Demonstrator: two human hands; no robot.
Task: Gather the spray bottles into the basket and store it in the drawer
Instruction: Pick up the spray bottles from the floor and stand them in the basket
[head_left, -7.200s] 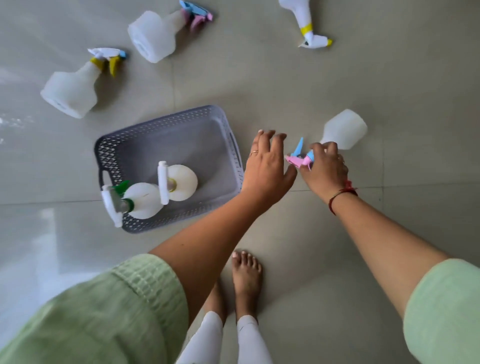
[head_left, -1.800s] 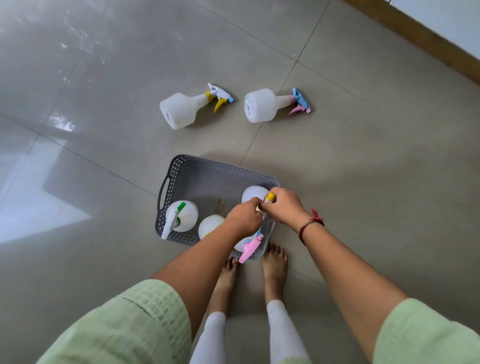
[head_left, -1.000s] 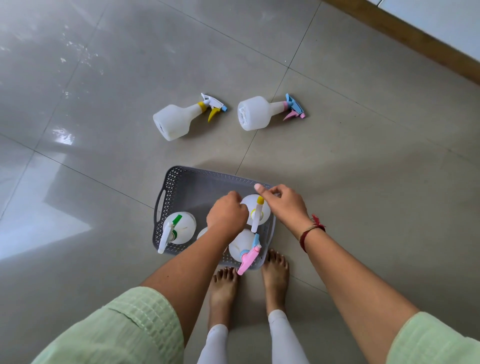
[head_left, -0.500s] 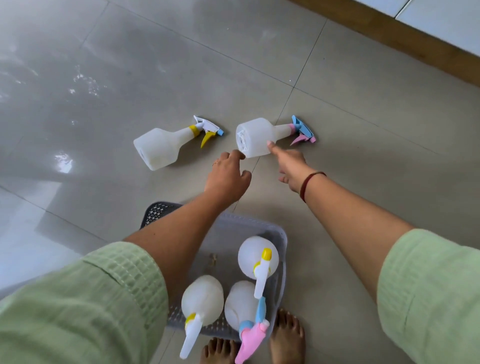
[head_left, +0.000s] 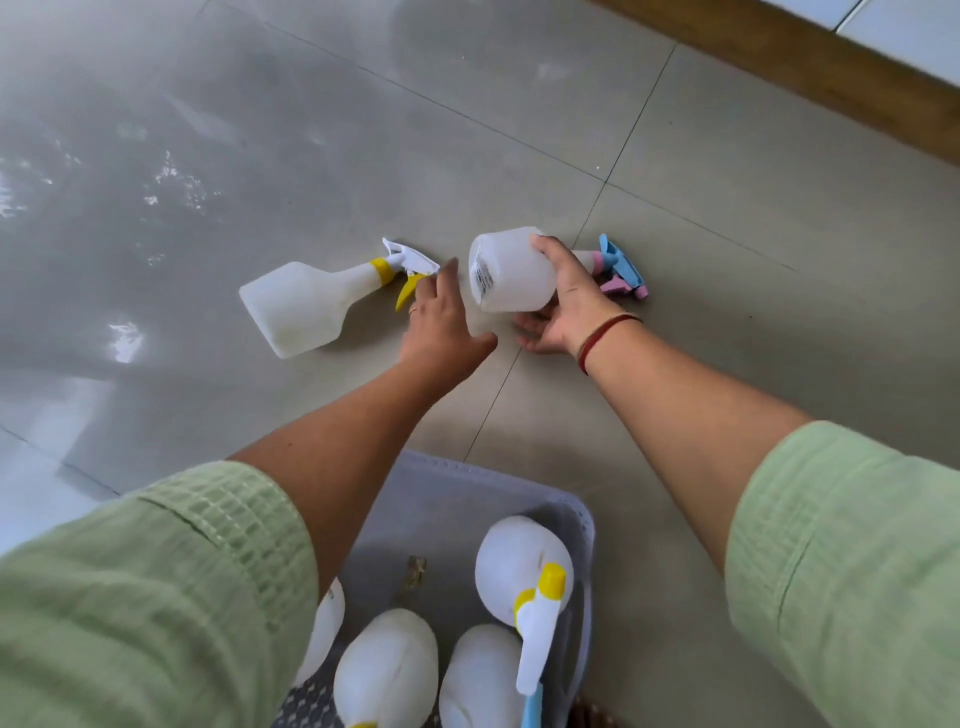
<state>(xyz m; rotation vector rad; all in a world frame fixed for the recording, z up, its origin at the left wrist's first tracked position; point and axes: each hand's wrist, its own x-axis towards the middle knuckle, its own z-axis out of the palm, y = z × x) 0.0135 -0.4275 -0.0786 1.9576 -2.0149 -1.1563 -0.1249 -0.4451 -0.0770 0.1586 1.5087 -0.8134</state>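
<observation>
Contact is the news here. Half a second ago the right grip (head_left: 566, 306) had only a fingertip at the base of the pink-and-blue spray bottle (head_left: 506, 270). Now it wraps that bottle at the shoulder, thumb over the top and fingers curled beneath. The bottle lies on its side on the floor (head_left: 753, 364), trigger pointing away to the right (whether it has lifted clear of the tile I cannot tell).

The left grip (head_left: 441, 322) was loosely curled and short of anything. It now has its fingers stretched out and holds nothing, with the tips at the trigger head of the yellow-collared spray bottle (head_left: 306, 306). Touching or just shy of it is too close to call.

Nearer the person, the grey basket (head_left: 586, 525) stands on the floor with four bottles in it, one half hidden behind the green sleeve (head_left: 156, 597). These two look like the last strays: one is as good as taken, and the other needs only a closing of the fingers. Then the basket can go to the drawer, which is not in view.
</observation>
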